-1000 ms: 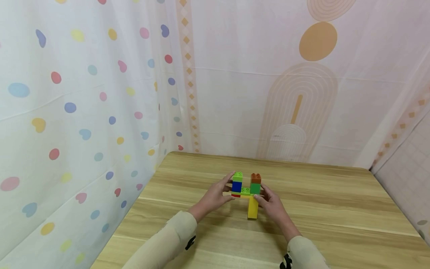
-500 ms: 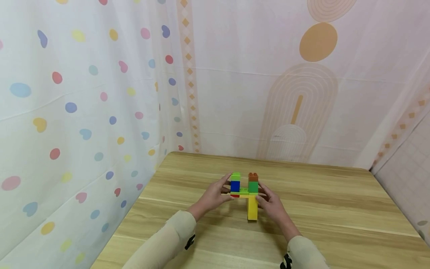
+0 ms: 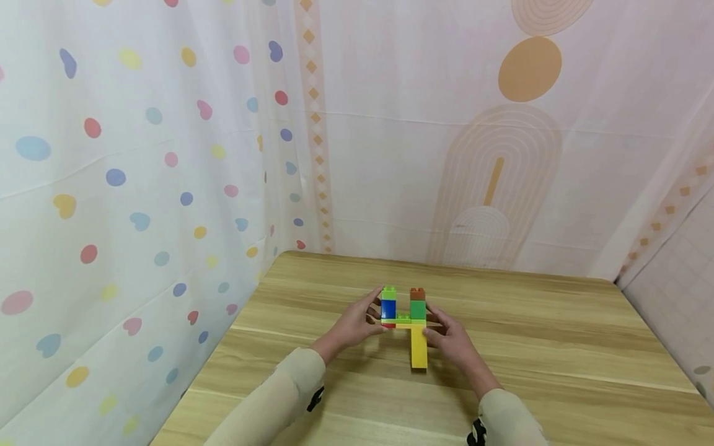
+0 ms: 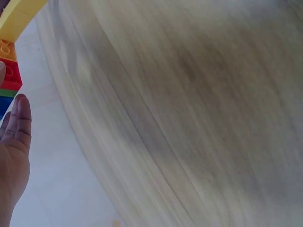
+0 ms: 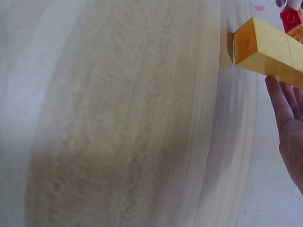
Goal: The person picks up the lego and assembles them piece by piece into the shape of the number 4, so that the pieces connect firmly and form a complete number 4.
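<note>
Both hands hold a building-brick model (image 3: 419,347) in the head view. On its flat lime crosspiece stand two columns: a lime brick over a blue brick (image 3: 388,309) at left, and a brown brick over a green brick (image 3: 418,310) at right. A yellow leg points downward under the right column. My left hand (image 3: 354,323) pinches the left end by the red brick (image 4: 10,75), seen from below in the left wrist view. With thumb and fingers, my right hand (image 3: 453,341) grips the right side where the leg begins; its far fingers are partly hidden.
A wood-grain table (image 3: 530,347) spreads beneath the hands. Behind it hangs a pale curtain (image 3: 390,155) with arch patterns, and a dotted curtain (image 3: 139,248) runs along the left side.
The brick model has shifted slightly left and turned to face the camera more squarely. Less of its stud tops shows, and the yellow leg looks longer. Both hands keep their hold.
</note>
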Demonstrator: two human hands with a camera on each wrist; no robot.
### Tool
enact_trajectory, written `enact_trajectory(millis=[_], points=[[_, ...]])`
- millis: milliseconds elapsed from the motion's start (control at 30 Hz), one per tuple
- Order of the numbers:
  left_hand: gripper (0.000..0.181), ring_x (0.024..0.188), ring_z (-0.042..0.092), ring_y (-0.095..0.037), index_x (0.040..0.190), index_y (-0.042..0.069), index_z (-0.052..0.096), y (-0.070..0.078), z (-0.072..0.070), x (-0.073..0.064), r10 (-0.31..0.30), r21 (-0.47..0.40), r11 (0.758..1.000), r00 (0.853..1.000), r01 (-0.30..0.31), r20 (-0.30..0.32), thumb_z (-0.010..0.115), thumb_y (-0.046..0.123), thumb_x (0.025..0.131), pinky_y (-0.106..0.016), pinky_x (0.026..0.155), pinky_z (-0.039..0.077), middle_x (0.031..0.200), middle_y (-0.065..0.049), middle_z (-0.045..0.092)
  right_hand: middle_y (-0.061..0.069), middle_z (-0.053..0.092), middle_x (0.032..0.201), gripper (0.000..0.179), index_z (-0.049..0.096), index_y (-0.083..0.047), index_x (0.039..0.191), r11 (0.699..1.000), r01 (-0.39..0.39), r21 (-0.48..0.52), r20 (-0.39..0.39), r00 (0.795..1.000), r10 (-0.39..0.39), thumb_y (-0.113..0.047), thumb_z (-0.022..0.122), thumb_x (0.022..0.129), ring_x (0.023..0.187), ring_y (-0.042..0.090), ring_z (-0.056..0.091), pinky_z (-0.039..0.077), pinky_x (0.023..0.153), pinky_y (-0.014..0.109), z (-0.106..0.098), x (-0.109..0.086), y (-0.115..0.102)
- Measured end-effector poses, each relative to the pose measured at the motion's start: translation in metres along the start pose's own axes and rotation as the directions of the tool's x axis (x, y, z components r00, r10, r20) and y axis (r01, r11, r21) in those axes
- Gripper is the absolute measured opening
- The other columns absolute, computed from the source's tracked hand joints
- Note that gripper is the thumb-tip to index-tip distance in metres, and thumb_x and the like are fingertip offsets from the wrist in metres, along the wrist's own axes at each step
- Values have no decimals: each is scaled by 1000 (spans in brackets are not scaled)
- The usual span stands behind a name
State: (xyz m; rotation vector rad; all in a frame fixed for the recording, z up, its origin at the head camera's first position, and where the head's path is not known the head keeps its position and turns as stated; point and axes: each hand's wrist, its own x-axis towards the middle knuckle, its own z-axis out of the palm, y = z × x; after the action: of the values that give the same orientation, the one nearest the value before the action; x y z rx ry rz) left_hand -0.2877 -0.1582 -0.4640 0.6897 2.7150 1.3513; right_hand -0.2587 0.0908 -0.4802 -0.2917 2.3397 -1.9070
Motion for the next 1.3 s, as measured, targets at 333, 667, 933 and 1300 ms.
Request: enact_trajectory(millis=[333,667,933,1300], points=[[89,97,62,-16,157,9,28,-4,-5,0,-2,7,1000,999,2,47,80,12,85,-32,85,53,122,-10,58,26,52,137,58,35,-5,154,999,30,20,70,997,-31,0,56,100,121,42,55,55,86,44,-2,-1,3],[87,103,63,-22,155,6,31,-7,-7,-1,-41,1,999,996,41,78,81,15,84,-37,88,53,122,-11,59,25,52,136,57,35,-7,154,1000,-5,5,99,995,5,-3,55,101,119,40,56,55,85,44,-1,-3,6],[87,106,62,-22,155,3,31,-9,-7,0,-65,17,998,992,64,105,81,18,85,-37,90,53,123,-11,60,24,51,137,60,36,-6,153,999,-8,-39,120,993,13,-7,60,99,119,38,56,55,86,42,-4,-1,7],[85,105,62,-21,155,6,32,-11,-5,2,-95,0,995,986,96,134,80,15,86,-38,90,53,122,-11,60,21,55,129,67,35,-7,154,993,1,-119,171,985,20,-10,67,95,107,31,57,55,72,39,-12,-1,12]])
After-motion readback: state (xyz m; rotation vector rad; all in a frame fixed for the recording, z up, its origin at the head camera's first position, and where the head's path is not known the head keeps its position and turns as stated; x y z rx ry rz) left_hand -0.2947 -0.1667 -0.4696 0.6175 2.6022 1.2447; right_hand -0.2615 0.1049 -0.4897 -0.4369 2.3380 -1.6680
